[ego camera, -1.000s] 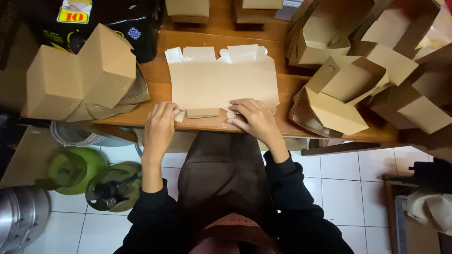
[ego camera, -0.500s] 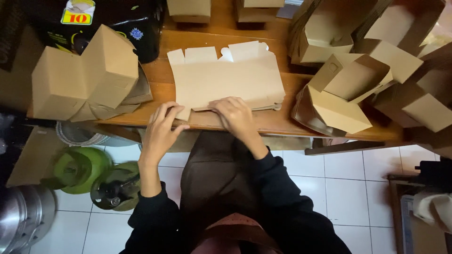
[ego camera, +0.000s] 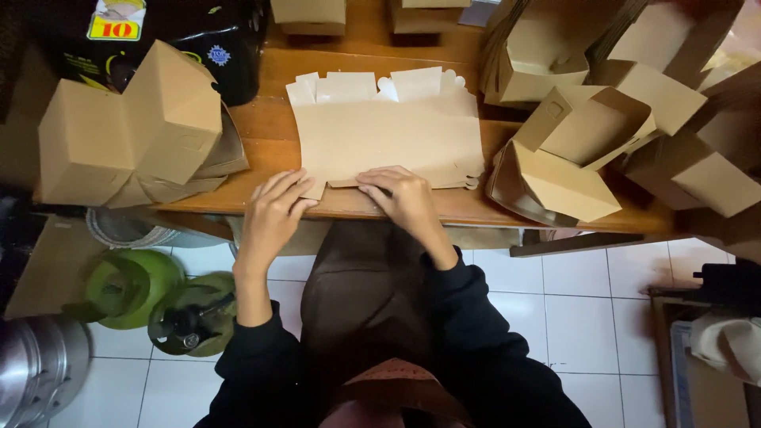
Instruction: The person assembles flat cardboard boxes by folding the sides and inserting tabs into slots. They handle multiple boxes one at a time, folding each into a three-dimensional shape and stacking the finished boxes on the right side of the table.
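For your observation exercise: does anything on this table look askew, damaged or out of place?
Mostly orderly. The folded boxes at the left overhang the table edge, tilted. The flat cardboard under the left hand and right hand looks undamaged.

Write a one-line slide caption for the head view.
Both hands, left hand and right hand, press a flat cardboard box blank on a wooden table.
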